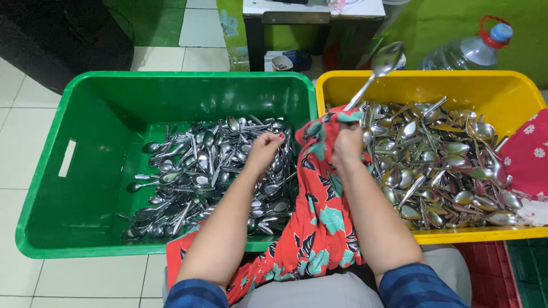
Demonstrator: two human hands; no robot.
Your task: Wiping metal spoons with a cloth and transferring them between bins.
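Note:
My right hand (346,145) grips a metal spoon (381,64) by its handle through a red floral cloth (319,217), with the spoon's bowl pointing up over the yellow crate (502,91). My left hand (264,149) hovers, fingers curled, over the pile of spoons (211,171) in the green crate (85,171); whether it holds one I cannot tell. The cloth hangs down between the two crates onto my lap. The yellow crate holds a heap of spoons (439,165).
A large clear water bottle (471,52) with a red handle stands behind the yellow crate. A dark table (311,23) sits at the back. A red patterned cloth (528,154) lies over the yellow crate's right edge. White floor tiles lie to the left.

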